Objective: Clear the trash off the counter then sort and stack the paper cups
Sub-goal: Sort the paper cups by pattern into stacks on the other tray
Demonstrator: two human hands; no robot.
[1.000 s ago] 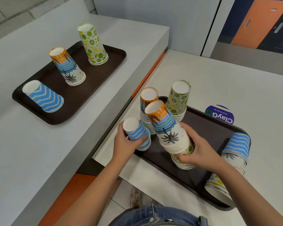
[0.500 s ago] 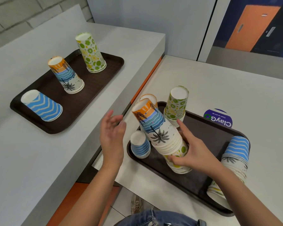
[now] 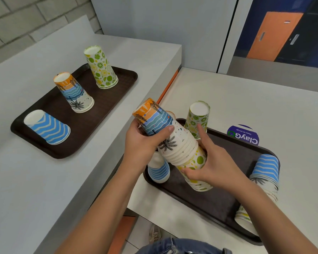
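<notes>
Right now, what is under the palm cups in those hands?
Lime cups stick out below the palm cups, nested in one tilted stack over the tray. The left hand grips the palm cups, the right hand the lime cups, covering part of them.

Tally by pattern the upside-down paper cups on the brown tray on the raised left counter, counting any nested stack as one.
Blue wavy-striped paper cup: 1
Orange-and-blue palm-print paper cup: 1
Green citrus-print paper cup: 1
Total: 3

One sticker bears readable text

A round purple sticker (image 3: pixel 243 133) on the white surface (image 3: pixel 264 107) reads "ClayGO", seen upside down, with a smaller line, "Clean as you go".
</notes>
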